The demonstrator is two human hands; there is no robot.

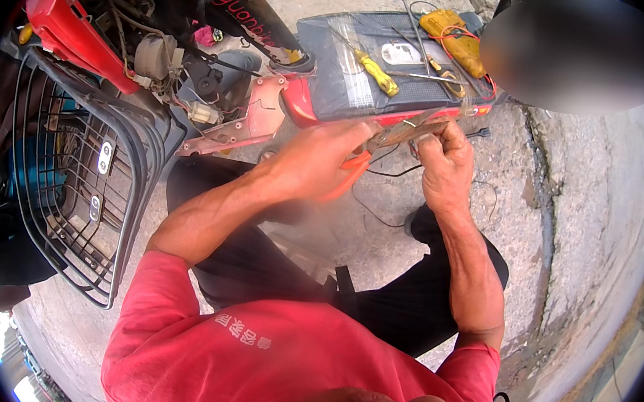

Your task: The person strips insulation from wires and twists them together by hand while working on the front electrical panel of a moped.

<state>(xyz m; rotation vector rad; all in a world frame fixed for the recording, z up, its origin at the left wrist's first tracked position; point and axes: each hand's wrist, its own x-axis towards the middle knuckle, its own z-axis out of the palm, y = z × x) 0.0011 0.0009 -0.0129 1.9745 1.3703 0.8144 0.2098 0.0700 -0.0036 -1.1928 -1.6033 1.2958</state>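
My left hand [326,159] grips pliers [349,174] with orange handles; their worn metal jaws point up to the right, at my right hand. My right hand [446,162] is closed beside the jaws, its fingertips pinching something small, apparently a thin wire, too small to make out clearly. Dark cables hang below my hands. Just beyond them lies a black and red scooter panel [321,40] bearing a yellow screwdriver [375,72], more drivers and a yellow meter [452,44] with red leads.
At the left stand an opened electric bike body [84,31] with exposed wiring and a wire basket [82,188]. A pale pink bracket [257,111] is near the panel. My bent legs are over cracked concrete ground [574,208]. A blurred patch covers the upper right.
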